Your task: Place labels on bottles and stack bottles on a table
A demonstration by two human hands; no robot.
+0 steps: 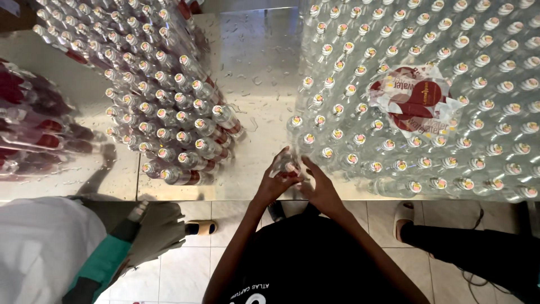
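Observation:
Both of my hands are closed around one clear plastic bottle (291, 165) at the near edge of the metal table (259, 67). My left hand (275, 183) wraps its left side and my right hand (318, 184) grips its right side. The bottle stands at the front left corner of a large block of clear capped bottles (427, 112). A loose pile of red and white labels (419, 101) lies on top of that block.
A second group of labelled bottles (163, 101) stands at the left of the table, with dark red wrapped packs (34, 124) at the far left. A person's foot in a sandal (405, 217) is at the right, another sandal (202, 227) and a white sack (45, 247) at lower left.

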